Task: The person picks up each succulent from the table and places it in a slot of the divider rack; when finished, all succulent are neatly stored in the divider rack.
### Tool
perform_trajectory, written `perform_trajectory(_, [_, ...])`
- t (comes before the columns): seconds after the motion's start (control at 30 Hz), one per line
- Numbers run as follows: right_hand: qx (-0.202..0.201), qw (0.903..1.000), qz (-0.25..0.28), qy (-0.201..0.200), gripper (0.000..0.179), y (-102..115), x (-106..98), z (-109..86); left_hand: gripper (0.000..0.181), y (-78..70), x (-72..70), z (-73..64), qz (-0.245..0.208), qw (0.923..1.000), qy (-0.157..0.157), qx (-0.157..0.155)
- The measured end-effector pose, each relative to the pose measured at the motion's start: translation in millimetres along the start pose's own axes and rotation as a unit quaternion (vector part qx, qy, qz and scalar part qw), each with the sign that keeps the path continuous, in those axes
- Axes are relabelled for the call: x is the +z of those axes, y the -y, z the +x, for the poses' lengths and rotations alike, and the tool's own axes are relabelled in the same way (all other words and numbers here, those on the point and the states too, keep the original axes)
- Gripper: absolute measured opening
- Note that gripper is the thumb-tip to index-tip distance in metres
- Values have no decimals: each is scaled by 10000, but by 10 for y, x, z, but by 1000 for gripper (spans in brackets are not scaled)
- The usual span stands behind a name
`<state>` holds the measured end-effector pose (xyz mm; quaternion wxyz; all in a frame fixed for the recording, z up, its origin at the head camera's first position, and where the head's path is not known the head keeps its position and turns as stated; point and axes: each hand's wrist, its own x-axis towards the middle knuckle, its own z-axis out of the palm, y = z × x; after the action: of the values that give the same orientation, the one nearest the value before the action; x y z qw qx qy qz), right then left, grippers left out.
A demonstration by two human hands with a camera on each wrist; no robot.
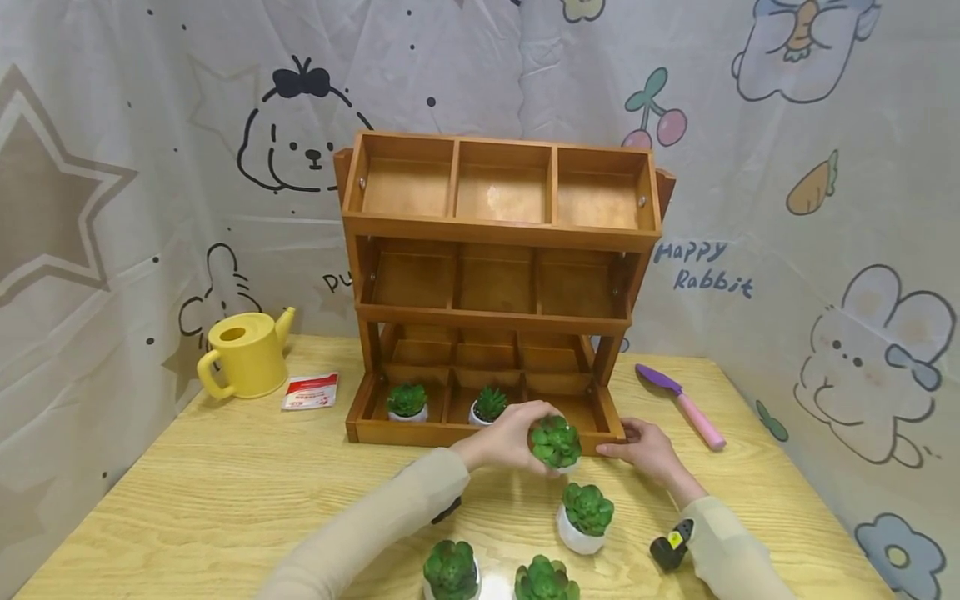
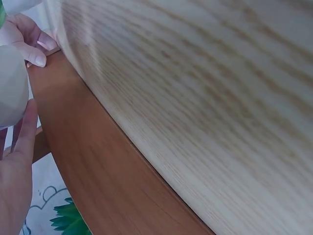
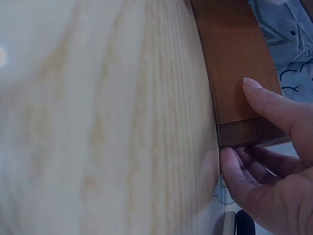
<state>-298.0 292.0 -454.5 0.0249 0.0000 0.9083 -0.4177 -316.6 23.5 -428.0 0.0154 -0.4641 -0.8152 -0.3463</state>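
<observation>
L hand (image 1: 512,436) grips potted plant (image 1: 556,442), leafy end up, axis approx. vert.

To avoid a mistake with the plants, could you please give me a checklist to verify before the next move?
1. Left hand holds a plant: ok.
2. Right hand grips the shelf by its corner: ok.
3. Left plant and middle plant in bottom row: ok.
4. Right bottom compartment fully visible: not ok, partly covered.
5. Held plant clear of shelf edge: cannot tell.
6. Trowel out of the way: ok.
</observation>
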Motion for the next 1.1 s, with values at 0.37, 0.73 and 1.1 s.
perform_trajectory(0.37, [-11,10000,-49,-41,86,1,11,13,64,18,21,56,66,9998,85,-148])
perform_trajectory(0.73, [-84,9999,73,-75,76,8,18,7,65,17,17,147,70,9987,-513,44])
perform_trajectory(1.1, [-64,9999,137,-37,76,-11,13,10,64,43,98,293,215,9897,-1417,40])
